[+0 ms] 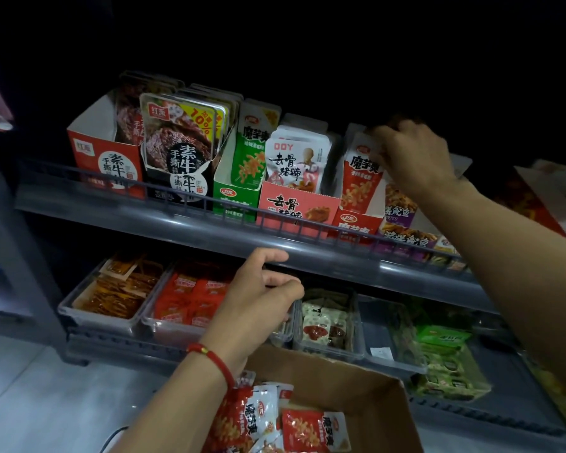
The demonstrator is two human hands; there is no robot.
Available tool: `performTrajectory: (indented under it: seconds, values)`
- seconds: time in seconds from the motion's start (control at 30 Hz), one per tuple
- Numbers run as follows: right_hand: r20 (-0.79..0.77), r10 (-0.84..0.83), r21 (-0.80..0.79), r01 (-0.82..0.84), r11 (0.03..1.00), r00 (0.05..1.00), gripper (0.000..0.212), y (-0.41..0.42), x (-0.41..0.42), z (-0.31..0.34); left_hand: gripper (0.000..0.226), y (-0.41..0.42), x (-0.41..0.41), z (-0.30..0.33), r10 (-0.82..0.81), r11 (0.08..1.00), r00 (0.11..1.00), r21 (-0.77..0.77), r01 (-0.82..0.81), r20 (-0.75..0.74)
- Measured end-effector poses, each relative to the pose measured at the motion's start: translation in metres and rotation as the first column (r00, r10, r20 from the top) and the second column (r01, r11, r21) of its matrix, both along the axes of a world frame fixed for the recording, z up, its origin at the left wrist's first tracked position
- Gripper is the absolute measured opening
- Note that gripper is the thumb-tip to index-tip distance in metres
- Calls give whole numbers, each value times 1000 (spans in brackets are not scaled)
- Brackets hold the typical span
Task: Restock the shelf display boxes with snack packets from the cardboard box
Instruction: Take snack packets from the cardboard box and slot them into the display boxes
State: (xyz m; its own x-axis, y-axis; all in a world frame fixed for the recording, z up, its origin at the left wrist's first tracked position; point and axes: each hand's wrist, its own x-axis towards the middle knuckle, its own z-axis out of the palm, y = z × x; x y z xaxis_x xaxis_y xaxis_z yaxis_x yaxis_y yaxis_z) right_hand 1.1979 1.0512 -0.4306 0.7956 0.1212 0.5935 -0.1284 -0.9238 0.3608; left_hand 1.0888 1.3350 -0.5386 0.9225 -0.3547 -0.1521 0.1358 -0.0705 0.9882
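Right hand seating red packets in the shelf display box.

Head view: at upper right of the frame, the right hand (412, 155) curls its fingers over the tops of the red snack packets (361, 176) standing in the red display box (356, 223) on the upper shelf (177, 220), seemingly pressing them into place. Lower centre, the left hand (258, 299) hangs loosely curled and holds nothing, just above the cardboard box (370, 390). More red packets (311, 426) lie in that box at the bottom of the frame, below the left wrist. Next move, likely: reach down, pinch a packet and lift it up to the display box.
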Motion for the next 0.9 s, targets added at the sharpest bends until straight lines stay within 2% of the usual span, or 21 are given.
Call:
performTrajectory:
  seconds: [0.2, 0.33, 0.47, 0.57, 0.67, 0.73, 0.8, 0.9]
  values:
    - [-23, -4, -49, 3, 999, 1000, 45, -5, -7, -2, 39, 0, 2, -2, 11, 999, 1000, 41, -11, 11]
    - [24, 54, -34, -53, 998, 998, 47, -2, -20, -1, 37, -1, 1, -6, 2, 994, 999, 107, -6, 38]
    - [114, 239, -46, -235, 971, 964, 38, 14, -55, 1, 32, 0, 0, -11, -64, 964, 991, 263, 30, 120]
    - [108, 378, 8, -381, 924, 919, 25, 36, -92, -15, 29, -2, 1, -21, -178, 887, 969, 454, 82, 172]
    - [-101, 517, 118, -506, 854, 850, 16, 54, -129, -53, 21, -5, -3, -39, -258, 803, 946, 588, 97, 196]
    - [-278, 560, 186, -529, 828, 780, 13, 61, -147, -93, 14, -6, -8, -52, -309, 732, 934, 672, 112, 181]
    - [-475, 539, 214, -503, 837, 696, 17, 62, -157, -143, 16, -7, -11, -66, -360, 668, 920, 731, 137, 156]
    - [-777, 408, 185, -445, 876, 480, 23, 65, -165, -233, 20, -9, -9, -86, -439, 617, 888, 764, 187, 138]
